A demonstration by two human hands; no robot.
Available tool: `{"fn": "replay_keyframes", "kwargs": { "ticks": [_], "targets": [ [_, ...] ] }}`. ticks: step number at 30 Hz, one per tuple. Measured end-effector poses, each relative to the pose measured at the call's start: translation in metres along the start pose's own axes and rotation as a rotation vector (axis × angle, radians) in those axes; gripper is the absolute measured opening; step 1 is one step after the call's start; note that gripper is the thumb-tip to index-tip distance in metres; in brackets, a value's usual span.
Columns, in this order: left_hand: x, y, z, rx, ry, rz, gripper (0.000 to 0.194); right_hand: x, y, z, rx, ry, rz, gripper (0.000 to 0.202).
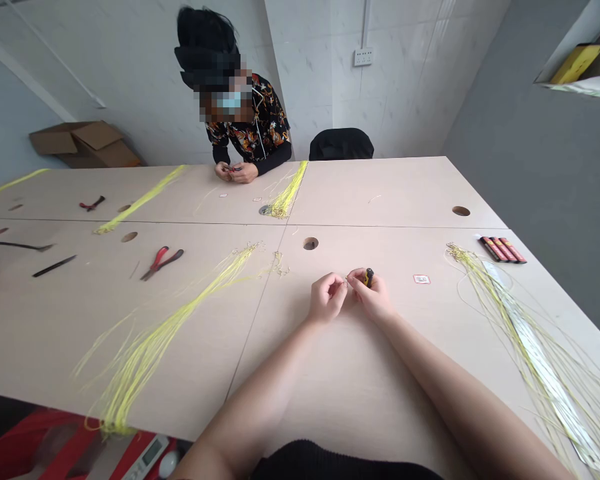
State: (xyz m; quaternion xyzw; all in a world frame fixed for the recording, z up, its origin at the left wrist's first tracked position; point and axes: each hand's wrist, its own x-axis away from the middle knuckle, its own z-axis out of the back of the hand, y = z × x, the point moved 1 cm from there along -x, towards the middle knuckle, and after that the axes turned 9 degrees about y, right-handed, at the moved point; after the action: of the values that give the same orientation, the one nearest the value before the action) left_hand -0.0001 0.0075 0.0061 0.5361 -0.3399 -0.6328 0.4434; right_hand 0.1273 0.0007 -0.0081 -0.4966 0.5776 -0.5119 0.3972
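My left hand (326,299) and my right hand (375,295) meet over the table, fingertips almost touching. The left thumb and fingers are pinched on something too small to make out. A short yellow-and-black tool (369,277) sticks up from my closed right hand; its kind is unclear. A tiny glint shows between the two sets of fingertips. Left of my hands, a few small hooked metal pieces (280,264) lie beside a long bundle of yellow line (175,323). Another bundle of pale yellow line (500,300) lies to the right, along a metal ruler (525,333).
Red-handled pliers (161,263) and a black pointed tool (55,266) lie at left. Cable holes, one (311,244) ahead of my hands, pierce the table (380,367). Several red cylinders (503,250) lie far right. Opposite, a co-worker (253,127) handles something small.
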Motion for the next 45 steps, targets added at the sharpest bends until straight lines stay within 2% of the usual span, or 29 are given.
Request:
{"fn": "replay_keyframes", "kwargs": {
  "ticks": [14, 20, 25, 34, 39, 45],
  "targets": [
    [0.000, 0.000, 0.001, 0.024, -0.016, -0.026, 0.021, 0.000, -0.001, -0.001, 0.029, -0.018, -0.004, 0.028],
    [0.000, -0.005, 0.001, 0.074, 0.002, 0.034, 0.019, 0.001, -0.004, -0.002, 0.028, -0.037, 0.004, 0.028],
    [0.001, -0.010, 0.000, 0.159, 0.046, 0.105, 0.019, 0.002, -0.003, 0.000, 0.007, -0.107, 0.010, 0.025],
    [-0.004, -0.009, 0.002, 0.254, 0.159, 0.151, 0.022, 0.003, -0.007, 0.003, 0.009, -0.255, -0.015, 0.020],
    [-0.004, -0.009, 0.002, 0.259, 0.142, 0.164, 0.029, 0.006, -0.024, 0.006, 0.202, -0.427, -0.010, 0.018],
    [-0.003, -0.007, 0.004, 0.223, 0.105, 0.132, 0.033, 0.014, -0.067, 0.013, 0.566, -0.598, 0.095, 0.015]
  ]
}}
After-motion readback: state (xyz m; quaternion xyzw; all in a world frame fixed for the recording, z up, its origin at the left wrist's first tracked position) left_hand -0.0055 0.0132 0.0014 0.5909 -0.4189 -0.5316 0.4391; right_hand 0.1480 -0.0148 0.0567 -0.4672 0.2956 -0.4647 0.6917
